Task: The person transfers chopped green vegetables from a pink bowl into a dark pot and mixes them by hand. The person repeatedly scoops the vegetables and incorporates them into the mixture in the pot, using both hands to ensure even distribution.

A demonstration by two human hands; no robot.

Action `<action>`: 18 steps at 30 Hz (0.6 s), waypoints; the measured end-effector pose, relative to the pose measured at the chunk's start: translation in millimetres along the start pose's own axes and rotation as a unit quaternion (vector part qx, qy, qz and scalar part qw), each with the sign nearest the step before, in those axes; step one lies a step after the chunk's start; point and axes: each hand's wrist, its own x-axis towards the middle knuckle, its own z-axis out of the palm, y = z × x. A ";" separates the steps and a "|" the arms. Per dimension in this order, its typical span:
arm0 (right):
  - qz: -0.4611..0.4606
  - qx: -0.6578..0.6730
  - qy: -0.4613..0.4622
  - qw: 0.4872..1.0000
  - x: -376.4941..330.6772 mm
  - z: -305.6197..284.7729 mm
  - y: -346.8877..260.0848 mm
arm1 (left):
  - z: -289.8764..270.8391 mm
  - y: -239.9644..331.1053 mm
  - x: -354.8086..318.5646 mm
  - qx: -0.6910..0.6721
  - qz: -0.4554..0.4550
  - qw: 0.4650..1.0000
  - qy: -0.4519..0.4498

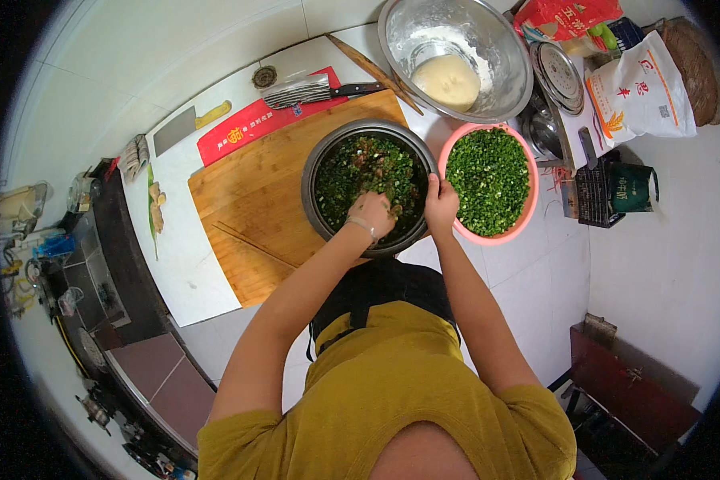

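Observation:
A dark metal pot (310,188) stands at the front edge of a wooden cutting board (224,204). Inside it lies a chopped green mixture (352,172) with brownish bits on top. My left hand (372,214), with a bracelet at the wrist, reaches into the pot; its fingers are curled into the greens and their tips are hidden. On the pot's right side my right hand (441,204) grips the rim, thumb on top. Just right of that hand sits a pink basin (534,188) full of finely chopped green leaves (488,180).
Behind stands a steel bowl (516,60) with a dough ball (446,82). A cleaver with a black handle (358,90) rests on red packaging (228,136); another cleaver (176,132) lies left. Chopsticks (252,242) are on the board. Ginger (157,210) and a white bag (644,92) flank it.

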 end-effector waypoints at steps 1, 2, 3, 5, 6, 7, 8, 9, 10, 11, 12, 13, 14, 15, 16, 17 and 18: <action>0.006 -0.001 0.001 1.000 -0.5 0.1 0.0 | 4.1 -8.3 -10.9 0.022 -0.001 0.999 0.029; 0.007 -0.006 -0.001 1.000 -1.3 -1.7 -3.3 | 6.7 -15.1 -21.0 0.043 -0.002 0.997 0.058; 0.015 -0.005 -0.003 1.000 -2.0 -2.4 -5.1 | 7.0 -18.2 -27.2 0.064 -0.003 0.994 0.087; 0.029 -0.005 -0.007 1.000 -2.9 -3.2 -6.8 | -5.8 -14.2 -42.7 0.062 -0.057 0.993 0.084; 0.023 -0.009 -0.004 1.000 -3.0 -2.9 -5.6 | -7.1 -14.3 -47.5 0.062 -0.065 0.992 0.087; 0.025 -0.015 -0.008 1.000 -3.4 -2.2 -3.3 | -6.9 -15.3 -50.7 0.061 -0.074 0.991 0.090; 0.027 -0.021 -0.011 0.999 -3.3 -1.3 -0.6 | -7.9 -13.9 -46.5 0.016 -0.110 0.990 0.086; 0.029 -0.027 -0.014 0.999 -3.5 -0.9 0.6 | 0.7 -22.2 -34.9 -0.018 -0.120 0.984 0.130; 0.025 -0.029 -0.021 0.999 -3.9 -1.5 0.7 | 19.6 -36.0 -15.3 -0.052 -0.131 0.975 0.174; 0.021 -0.031 -0.027 0.999 -4.7 -2.4 0.8 | 34.1 -46.5 1.9 -0.088 -0.141 0.962 0.216; 0.016 -0.034 -0.031 0.999 -4.7 -2.8 1.3 | 37.7 -51.1 14.9 -0.077 -0.128 0.953 0.262; 0.021 -0.037 -0.026 0.999 -5.3 -2.8 1.8 | 27.3 -50.0 19.8 -0.151 -0.147 0.945 0.249; 0.027 -0.040 -0.020 0.999 -7.1 -2.5 2.4 | 13.2 -46.6 22.3 -0.223 -0.165 0.932 0.234; 0.033 -0.043 -0.014 0.998 -8.8 -1.9 2.3 | 4.3 -44.0 25.6 -0.294 -0.182 0.913 0.218; 0.048 -0.043 -0.023 0.998 -10.0 -3.8 -8.1 | 15.5 -48.6 39.1 -0.308 -0.146 0.899 0.275; 0.046 -0.050 -0.015 0.998 -9.9 -2.9 -7.4 | 16.8 -42.7 44.9 -0.288 -0.109 0.904 0.295; 0.045 -0.056 -0.007 0.997 -9.6 -1.8 -6.1 | 23.7 -32.3 47.0 -0.285 -0.083 0.898 0.323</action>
